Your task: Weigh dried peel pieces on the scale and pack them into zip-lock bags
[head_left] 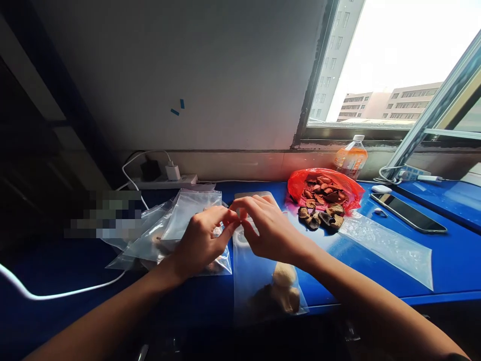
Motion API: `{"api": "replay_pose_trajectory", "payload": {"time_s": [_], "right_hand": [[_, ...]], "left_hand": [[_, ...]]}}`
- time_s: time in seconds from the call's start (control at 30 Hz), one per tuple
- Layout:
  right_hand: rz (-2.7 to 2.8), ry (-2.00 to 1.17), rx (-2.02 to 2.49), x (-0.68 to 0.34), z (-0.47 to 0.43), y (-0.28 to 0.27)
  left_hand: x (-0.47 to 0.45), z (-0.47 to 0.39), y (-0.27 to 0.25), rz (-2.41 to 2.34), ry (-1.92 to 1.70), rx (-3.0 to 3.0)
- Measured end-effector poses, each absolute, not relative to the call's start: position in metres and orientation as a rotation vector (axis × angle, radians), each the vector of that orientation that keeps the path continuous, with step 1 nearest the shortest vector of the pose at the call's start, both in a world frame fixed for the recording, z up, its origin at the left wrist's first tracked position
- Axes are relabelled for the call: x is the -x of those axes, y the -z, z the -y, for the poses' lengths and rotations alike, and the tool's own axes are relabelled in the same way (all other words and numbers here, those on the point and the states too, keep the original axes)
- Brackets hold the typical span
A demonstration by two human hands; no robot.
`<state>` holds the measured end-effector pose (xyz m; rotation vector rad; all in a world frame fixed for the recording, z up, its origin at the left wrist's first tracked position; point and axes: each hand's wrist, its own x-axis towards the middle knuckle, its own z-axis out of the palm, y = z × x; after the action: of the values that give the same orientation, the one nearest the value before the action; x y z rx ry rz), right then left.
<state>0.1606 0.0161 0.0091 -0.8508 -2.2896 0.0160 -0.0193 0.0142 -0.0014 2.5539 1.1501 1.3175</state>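
Bottle [351, 158] with illegible lettering [342, 159] stands beyond right hand [273, 228] and clear bag [248, 273].

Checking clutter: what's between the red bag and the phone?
Head view: a white earbud and the far end of a clear plastic bag lie there; a white case sits by the far end of the phone.

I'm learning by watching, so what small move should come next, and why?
Probably press along the far edge of the clear, flat plastic bag: pale beige, rounded pieces lie inside, and the left grip and right grip meet near that end. I can't tell whether it's sealed.
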Motion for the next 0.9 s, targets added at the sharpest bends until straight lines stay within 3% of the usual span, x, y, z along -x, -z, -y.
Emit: {"api": "replay_pose_trajectory", "payload": {"time_s": [0.47, 0.9], "right_hand": [[2.238, 0.06, 0.92, -0.168, -0.029, -0.01], [1.882, 0.164, 1.067, -0.231, -0.08, -0.013]], "left_hand": [[0.026, -0.007, -0.017, -1.287, -1.421, -2.587], [0.066, -0.013, -0.04, -1.366, -1.615, -2.12]]}}
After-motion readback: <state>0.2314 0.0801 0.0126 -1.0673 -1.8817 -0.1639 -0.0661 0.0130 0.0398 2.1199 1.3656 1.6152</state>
